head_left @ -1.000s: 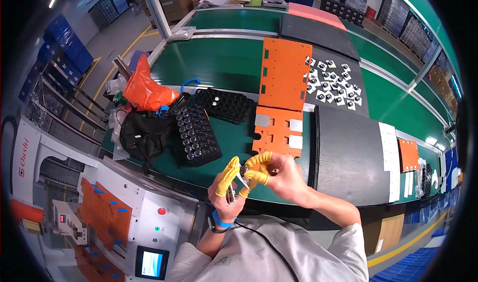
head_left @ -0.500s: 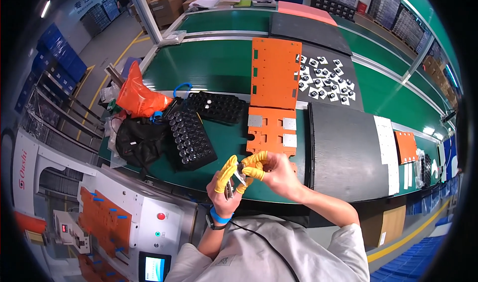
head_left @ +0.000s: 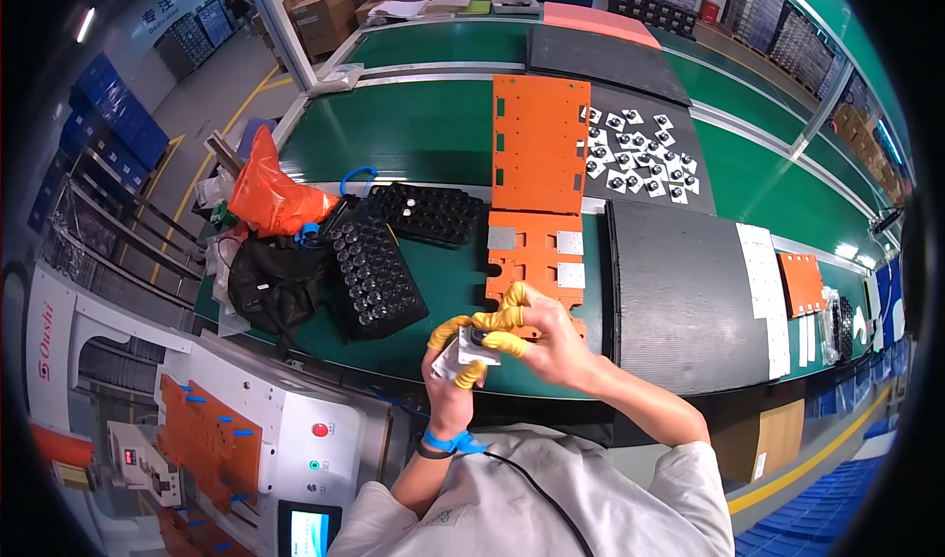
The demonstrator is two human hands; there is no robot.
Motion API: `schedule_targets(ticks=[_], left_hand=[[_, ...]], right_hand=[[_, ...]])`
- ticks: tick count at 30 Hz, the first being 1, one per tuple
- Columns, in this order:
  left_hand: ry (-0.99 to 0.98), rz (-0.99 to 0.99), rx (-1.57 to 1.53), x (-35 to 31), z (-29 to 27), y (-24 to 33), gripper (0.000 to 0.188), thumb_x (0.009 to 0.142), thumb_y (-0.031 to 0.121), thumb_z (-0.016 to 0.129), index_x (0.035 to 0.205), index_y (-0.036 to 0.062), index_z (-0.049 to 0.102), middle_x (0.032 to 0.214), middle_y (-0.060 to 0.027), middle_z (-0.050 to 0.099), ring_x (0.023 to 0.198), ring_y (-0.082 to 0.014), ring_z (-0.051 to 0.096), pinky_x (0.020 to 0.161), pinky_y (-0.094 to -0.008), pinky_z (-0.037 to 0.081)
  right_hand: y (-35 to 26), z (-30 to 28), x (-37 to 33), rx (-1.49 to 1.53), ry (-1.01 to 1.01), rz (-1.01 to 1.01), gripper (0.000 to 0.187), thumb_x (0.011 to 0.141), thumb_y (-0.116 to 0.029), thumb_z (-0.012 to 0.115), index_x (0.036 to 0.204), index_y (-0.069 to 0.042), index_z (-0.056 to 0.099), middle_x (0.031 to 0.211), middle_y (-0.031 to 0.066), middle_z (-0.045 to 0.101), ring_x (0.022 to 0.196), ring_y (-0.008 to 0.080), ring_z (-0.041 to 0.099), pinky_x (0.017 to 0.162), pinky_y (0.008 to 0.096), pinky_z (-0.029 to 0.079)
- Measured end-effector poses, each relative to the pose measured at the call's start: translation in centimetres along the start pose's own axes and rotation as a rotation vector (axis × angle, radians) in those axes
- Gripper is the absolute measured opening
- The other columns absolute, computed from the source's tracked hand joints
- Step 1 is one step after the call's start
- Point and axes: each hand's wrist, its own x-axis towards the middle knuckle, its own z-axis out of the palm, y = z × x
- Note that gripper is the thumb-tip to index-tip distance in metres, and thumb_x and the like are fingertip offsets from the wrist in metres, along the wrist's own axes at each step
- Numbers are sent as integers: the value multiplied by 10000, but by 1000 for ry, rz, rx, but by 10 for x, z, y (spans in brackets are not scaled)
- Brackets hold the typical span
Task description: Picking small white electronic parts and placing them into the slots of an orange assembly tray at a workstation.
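Observation:
My left hand, in yellow finger cots, is closed around a white square plate in front of my body. Another pale flat piece shows beside it in the same grip. My right hand, also in yellow finger cots, pinches a small black round part at the plate's top; its fingertips hide some of it. Just beyond my hands lies a lower orange fixture board with silver square plates set in it.
An upright-looking orange panel adjoins the fixture. Several white plates with black round parts lie on a dark mat. Left are a black tray of clear round pieces, another black tray and an orange bag. Black sheets lie right.
The white plate has turned from edge-on to show its flat face, with the black part on top. My left wrist has rotated; my right fingers have shifted their grip slightly.

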Motion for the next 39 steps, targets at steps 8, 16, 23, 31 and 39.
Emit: schedule_targets(ticks=[8, 16, 23, 31, 39], left_hand=[[-193, -638, -502, -3, -11, -19, 617, 925, 591, 566, 1231, 56, 565, 962, -62, 614, 656, -88, 486, 575, -236, 392], [-307, -310, 160, 13, -13, -18, 428, 1008, 310, 532, 1221, -52, 614, 981, -143, 723, 554, -49, 472, 526, -205, 416], [-262, -297, 45, 21, -35, -20, 445, 1021, 344, 517, 1203, -50, 616, 1000, -166, 727, 550, -55, 478, 519, -216, 414], [-269, -463, -43, 30, -64, -12, 451, 1033, 338, 452, 1230, -45, 585, 880, -97, 669, 595, -67, 488, 549, -235, 407], [-327, -581, -325, 30, -84, -6, 555, 1022, 408, 442, 1452, 60, 393, 876, 29, 440, 651, -47, 373, 563, -207, 355]], right_hand=[[13, -11, -22, -205, 78, -192, 377, 786, -251, 796, 1117, -85, 723, 933, 89, 542, 867, 258, 500, 756, 371, 429], [51, -34, -45, -182, 552, 426, 179, 870, -124, 725, 902, 48, 692, 722, 121, 568, 602, 220, 536, 592, 323, 448], [79, -50, -58, -638, 305, 762, 207, 850, -102, 684, 932, 87, 701, 770, 261, 671, 681, 354, 685, 650, 407, 536], [85, -72, -21, -271, 22, 1119, 252, 909, -108, 640, 988, 125, 697, 735, 141, 667, 608, 206, 686, 524, 333, 551], [80, -68, -4, -990, -131, 928, 166, 823, -68, 648, 726, 59, 690, 717, 222, 681, 622, 358, 691, 565, 414, 561]])
